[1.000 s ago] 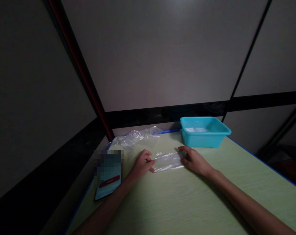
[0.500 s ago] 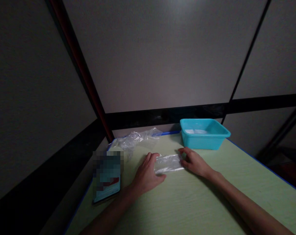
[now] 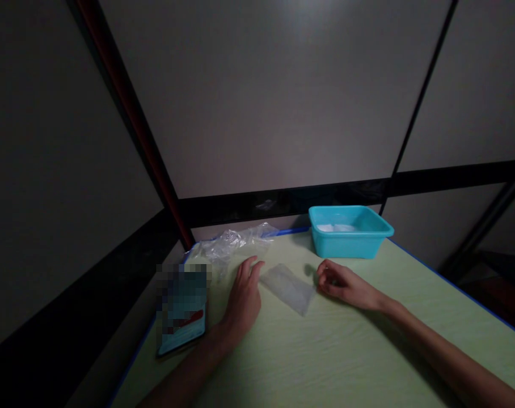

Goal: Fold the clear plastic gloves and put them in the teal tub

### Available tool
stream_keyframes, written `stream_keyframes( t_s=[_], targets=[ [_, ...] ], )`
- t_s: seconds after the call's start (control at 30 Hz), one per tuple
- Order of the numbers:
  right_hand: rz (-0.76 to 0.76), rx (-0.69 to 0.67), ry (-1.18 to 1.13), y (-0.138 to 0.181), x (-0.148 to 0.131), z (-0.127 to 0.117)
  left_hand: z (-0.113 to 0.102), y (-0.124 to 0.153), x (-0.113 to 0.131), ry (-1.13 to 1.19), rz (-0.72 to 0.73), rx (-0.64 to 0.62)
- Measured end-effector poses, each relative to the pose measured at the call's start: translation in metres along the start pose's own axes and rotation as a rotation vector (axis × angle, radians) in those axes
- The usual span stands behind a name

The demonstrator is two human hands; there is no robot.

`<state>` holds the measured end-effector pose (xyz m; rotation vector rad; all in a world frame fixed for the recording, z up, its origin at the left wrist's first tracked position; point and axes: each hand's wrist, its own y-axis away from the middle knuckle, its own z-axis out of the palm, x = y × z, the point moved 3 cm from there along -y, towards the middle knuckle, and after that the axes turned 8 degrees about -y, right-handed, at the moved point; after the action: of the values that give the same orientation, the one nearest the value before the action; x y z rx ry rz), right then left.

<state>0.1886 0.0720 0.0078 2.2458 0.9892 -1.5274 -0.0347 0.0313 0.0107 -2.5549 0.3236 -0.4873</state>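
A small flat translucent plastic bag (image 3: 289, 288) lies askew on the table, between my two hands. My left hand (image 3: 244, 297) rests palm down just left of it, open, its fingers stretched forward and holding nothing. On the other side, my right hand (image 3: 346, 286) has its fingers curled in toward the thumb, with nothing visible in them. Its fingertips are very near the bag's right corner; whether they touch it I cannot tell.
Crumpled clear plastic film (image 3: 232, 243) lies at the table's back left. A turquoise basin (image 3: 346, 246) with something white inside stands back right. A tablet-like device (image 3: 183, 317), partly blurred out, is at the left edge. The pale green table (image 3: 308, 362) meets a panelled wall.
The bag has turned askew and looks duller. My left hand has let go of it and drawn left; my right hand's fingers have curled in and come off its top. The view has shifted slightly.
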Motion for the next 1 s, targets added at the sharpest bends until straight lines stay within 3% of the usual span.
stream_keyframes(
  t_s=[0.07,0.17,0.37,0.63,1.0],
  targets=[
    [-0.112,0.031,0.178,0.009,-0.005,0.001,0.000,0.003,0.015,0.068,0.076,-0.040],
    [-0.246,-0.020,0.436,0.019,-0.009,0.006,0.003,0.009,0.039,0.109,0.232,-0.216],
    [-0.292,-0.065,0.719,0.024,-0.013,0.009,0.007,0.013,0.054,0.021,0.414,-0.451],
    [-0.258,-0.120,0.759,0.024,-0.013,0.009,0.008,0.014,0.057,-0.047,0.542,-0.602],
    [-0.246,-0.112,0.742,0.024,-0.013,0.009,0.006,0.014,0.056,-0.059,0.585,-0.668]
  ],
)
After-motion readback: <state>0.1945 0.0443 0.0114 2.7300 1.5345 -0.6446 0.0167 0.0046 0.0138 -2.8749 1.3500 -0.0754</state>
